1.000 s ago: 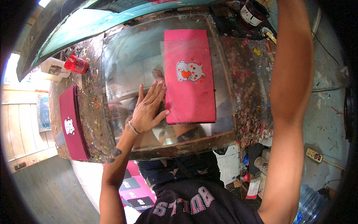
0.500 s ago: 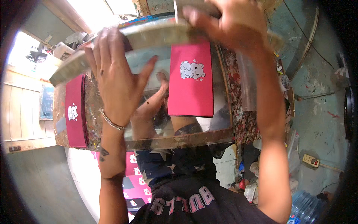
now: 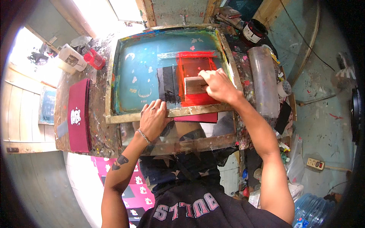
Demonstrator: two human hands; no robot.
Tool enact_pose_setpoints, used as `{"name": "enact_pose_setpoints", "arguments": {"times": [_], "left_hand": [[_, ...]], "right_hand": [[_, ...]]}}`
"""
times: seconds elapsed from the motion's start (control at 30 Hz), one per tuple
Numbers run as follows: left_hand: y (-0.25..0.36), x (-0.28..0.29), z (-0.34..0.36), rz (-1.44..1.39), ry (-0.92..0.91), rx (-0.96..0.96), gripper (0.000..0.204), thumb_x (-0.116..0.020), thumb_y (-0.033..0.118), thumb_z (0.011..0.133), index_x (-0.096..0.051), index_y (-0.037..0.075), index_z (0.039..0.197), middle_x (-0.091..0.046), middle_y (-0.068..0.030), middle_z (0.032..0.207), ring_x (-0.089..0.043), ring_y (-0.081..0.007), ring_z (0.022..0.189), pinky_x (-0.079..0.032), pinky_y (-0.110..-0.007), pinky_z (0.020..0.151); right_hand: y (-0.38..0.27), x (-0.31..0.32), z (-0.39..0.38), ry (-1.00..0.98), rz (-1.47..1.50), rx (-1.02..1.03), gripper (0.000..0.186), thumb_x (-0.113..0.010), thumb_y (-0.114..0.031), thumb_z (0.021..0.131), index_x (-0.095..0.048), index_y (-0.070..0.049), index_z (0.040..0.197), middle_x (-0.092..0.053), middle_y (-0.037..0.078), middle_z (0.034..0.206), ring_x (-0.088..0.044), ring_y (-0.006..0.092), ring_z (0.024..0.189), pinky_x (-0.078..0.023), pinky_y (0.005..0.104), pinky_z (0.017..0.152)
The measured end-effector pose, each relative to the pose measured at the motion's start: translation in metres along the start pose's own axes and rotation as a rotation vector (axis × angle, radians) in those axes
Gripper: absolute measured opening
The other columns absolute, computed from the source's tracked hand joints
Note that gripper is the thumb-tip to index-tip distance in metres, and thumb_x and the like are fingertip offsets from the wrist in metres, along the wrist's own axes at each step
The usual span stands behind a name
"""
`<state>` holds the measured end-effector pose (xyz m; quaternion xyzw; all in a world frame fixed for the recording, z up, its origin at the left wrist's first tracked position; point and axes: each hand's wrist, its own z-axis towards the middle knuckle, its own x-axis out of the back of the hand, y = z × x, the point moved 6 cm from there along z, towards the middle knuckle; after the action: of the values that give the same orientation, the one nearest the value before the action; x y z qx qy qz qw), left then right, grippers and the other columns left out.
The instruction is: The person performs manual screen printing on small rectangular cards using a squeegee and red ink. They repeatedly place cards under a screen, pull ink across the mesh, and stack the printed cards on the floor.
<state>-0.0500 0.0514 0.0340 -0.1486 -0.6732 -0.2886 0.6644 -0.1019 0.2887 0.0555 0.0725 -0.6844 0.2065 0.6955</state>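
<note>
A wooden-framed printing screen (image 3: 133, 117) with blue-green mesh lies lowered over the table. My left hand (image 3: 153, 121) is closed over its near rail, the thumb toward the underside. In my right hand (image 3: 221, 87) is a squeegee (image 3: 195, 85) with a wooden handle, resting on the mesh within a rectangle of red ink (image 3: 193, 68). Black tape (image 3: 165, 83) runs along that rectangle's left side. From beneath the near rail shows the edge of a pink sheet (image 3: 199, 118); the screen hides most of it.
A stack of dark pink sheets (image 3: 78, 133) with a white bear print lies at the left. Beyond it stand a red cup (image 3: 95, 59) and white bottle (image 3: 74, 59). A clear cylinder (image 3: 263, 81) and dark ink jar (image 3: 254, 32) are on the right.
The screen has come down from its raised, tilted position over the pink bear-printed sheet. My left hand has moved nearer along the rail, and my right hand has brought the squeegee onto the red ink.
</note>
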Motion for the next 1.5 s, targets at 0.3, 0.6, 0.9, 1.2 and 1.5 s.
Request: {"name": "enact_pose_setpoints", "arguments": {"times": [0.3,0.6,0.9,1.2,1.5], "left_hand": [[-0.002,-0.001,-0.001,-0.042,-0.045,0.030,0.047,-0.085,0.030,0.074,-0.057,0.006,0.105,-0.058,-0.0081,0.103,-0.059,-0.0261,0.104,-0.043,-0.041,0.084],[-0.007,0.000,-0.002,-0.142,-0.013,0.050,0.045,-0.086,0.029,0.073,-0.056,0.007,0.100,-0.056,-0.0075,0.099,-0.057,-0.0268,0.100,-0.042,-0.042,0.082],[-0.008,0.003,-0.003,-0.163,0.015,0.068,0.043,-0.087,0.024,0.071,-0.060,0.006,0.099,-0.059,-0.0091,0.101,-0.060,-0.0297,0.102,-0.046,-0.044,0.088],[-0.011,0.122,0.036,-0.338,-0.088,0.221,0.033,-0.087,0.019,0.074,-0.075,0.003,0.100,-0.073,-0.0131,0.100,-0.070,-0.0278,0.087,-0.056,-0.042,0.070],[0.034,0.036,0.032,-0.181,0.431,-0.193,0.056,-0.077,0.039,0.087,-0.066,0.014,0.136,-0.049,-0.0178,0.151,-0.041,-0.0407,0.142,-0.030,-0.059,0.117]], "right_hand": [[0.000,0.004,-0.016,0.373,-0.152,0.045,0.031,-0.057,0.000,0.084,-0.067,-0.003,0.114,-0.066,0.013,0.096,-0.064,0.0308,0.095,-0.044,0.0454,0.091],[0.057,0.010,0.109,0.379,-0.084,0.111,0.033,-0.055,0.002,0.080,-0.065,-0.004,0.110,-0.069,0.016,0.096,-0.065,0.0361,0.097,-0.047,0.0486,0.089],[-0.040,0.009,-0.050,0.260,0.028,0.064,0.026,-0.052,0.000,0.083,-0.064,-0.003,0.106,-0.064,0.015,0.088,-0.062,0.0337,0.090,-0.046,0.0476,0.087],[-0.060,0.084,-0.056,0.667,-0.245,0.177,0.055,-0.063,-0.054,0.089,-0.064,-0.002,0.108,-0.062,0.014,0.092,-0.064,0.0316,0.090,-0.049,0.0447,0.084],[-0.047,0.254,0.055,0.508,-0.216,-0.101,0.063,-0.059,-0.057,0.092,-0.070,0.001,0.070,-0.065,0.020,0.063,-0.063,0.0313,0.057,-0.048,0.0455,0.059]]}}
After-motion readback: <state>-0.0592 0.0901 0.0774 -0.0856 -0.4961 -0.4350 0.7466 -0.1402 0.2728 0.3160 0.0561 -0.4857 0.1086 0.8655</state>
